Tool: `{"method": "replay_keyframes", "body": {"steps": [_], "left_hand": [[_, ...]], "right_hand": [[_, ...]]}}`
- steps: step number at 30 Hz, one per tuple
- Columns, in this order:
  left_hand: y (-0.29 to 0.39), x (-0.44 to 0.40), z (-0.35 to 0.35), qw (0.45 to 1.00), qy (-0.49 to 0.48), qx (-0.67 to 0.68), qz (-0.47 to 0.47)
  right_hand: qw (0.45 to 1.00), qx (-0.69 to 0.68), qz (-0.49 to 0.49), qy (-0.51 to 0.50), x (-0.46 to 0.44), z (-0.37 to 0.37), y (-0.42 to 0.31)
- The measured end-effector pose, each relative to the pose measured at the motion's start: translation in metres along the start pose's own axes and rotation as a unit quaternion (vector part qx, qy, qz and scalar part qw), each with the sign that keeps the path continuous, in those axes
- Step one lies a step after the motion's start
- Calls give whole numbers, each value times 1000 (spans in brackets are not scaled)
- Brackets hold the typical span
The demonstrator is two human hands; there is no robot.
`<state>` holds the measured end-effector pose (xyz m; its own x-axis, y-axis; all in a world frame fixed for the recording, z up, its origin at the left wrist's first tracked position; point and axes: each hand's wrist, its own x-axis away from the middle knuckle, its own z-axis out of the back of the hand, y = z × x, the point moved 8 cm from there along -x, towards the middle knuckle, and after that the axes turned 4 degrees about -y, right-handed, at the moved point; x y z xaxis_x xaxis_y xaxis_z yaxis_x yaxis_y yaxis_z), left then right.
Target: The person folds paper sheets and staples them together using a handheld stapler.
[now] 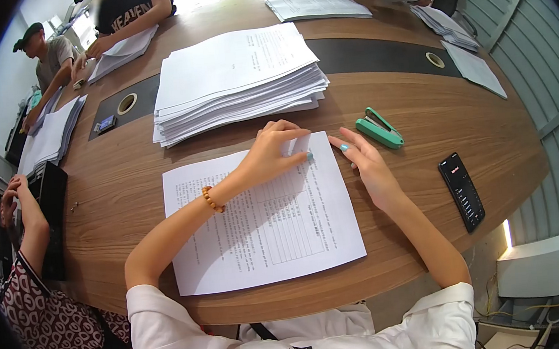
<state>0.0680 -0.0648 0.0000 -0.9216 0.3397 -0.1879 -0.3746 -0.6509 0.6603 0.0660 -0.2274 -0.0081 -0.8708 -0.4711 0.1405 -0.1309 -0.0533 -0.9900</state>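
Note:
A printed paper stack, thin and with a table on its top sheet, lies in front of me. My left hand rests over its upper right part, thumb and fingers apart, the forearm crossing the page. Beside the upper right corner is my right hand, fingers stretched out, the fingertips at or near the paper's edge; contact is hard to tell. Just beyond that hand a green stapler lies on the wooden table.
A tall pile of paper stands beyond my hands. To the right lies a black phone. Other people sit around the table with papers; a neighbour's arm is at left near a black box.

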Motion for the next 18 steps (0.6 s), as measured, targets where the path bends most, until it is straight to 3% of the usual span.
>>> {"method": "replay_keyframes", "body": {"steps": [5,7,11,14,15,18], "left_hand": [[0,0,-1,1000,15,1,-10],[0,1,-1,999,26,17,-29],[0,0,-2,998,45,28,-46],[3,0,-2,999,35,14,-37],[2,-1,-1,999,43,4,-27],[-1,-3,-6,999,-21,14,-48]], "right_hand": [[1000,10,2,-14,-2,0,6],[996,74,35,-26,-5,-2,8],[999,9,35,-24,-2,-2,10],[997,49,44,-29,-3,0,14],[981,188,49,-21,-1,0,6],[936,316,154,-22,4,-6,-2]]}}
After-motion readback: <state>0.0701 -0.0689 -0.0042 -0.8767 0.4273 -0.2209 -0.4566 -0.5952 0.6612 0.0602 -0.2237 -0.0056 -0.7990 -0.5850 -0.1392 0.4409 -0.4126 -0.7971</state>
